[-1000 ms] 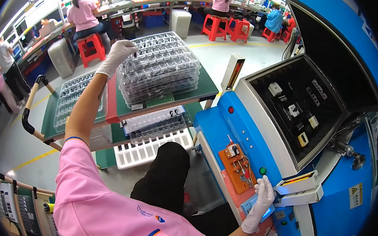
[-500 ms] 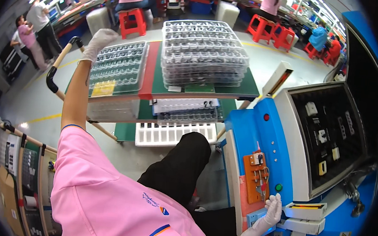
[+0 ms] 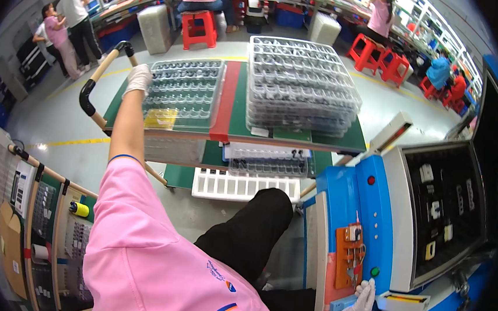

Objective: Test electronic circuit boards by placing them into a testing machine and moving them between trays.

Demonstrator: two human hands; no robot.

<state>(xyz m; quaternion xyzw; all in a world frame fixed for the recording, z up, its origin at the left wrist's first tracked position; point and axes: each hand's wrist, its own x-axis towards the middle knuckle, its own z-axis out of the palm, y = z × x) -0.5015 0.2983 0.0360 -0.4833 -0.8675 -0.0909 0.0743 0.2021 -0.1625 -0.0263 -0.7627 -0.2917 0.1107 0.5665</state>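
My left hand (image 3: pixel 138 80), in a white glove, is stretched out at the left edge of a clear compartment tray (image 3: pixel 186 95) on the cart's top shelf. Its fingers are bent together; whatever is in them does not show. The tray has rows of small dark parts toward its far side and a yellow piece (image 3: pixel 161 117) at its near left corner. My right hand (image 3: pixel 356 309), also gloved, rests palm up over a light blue block (image 3: pixel 339 306) with fingers loosely extended. Just beyond its fingertips are a green button (image 3: pixel 375 271) and an orange fixture (image 3: pixel 346 257) with metal clamps.
A tall stack of clear trays (image 3: pixel 301 89) stands right of a red strip (image 3: pixel 225 98) on the cart. Lower down sits a white divided tray (image 3: pixel 246 187). The blue machine (image 3: pixel 331 191) with a dark screen (image 3: pixel 437 211) is at my right; a rack (image 3: pixel 34 214) is at left. People sit farther off.
My left hand has drawn back from the tray's far left corner to its left edge. The view has swung slightly left. My right hand stays beside the fixture, its fingers a little more upright.
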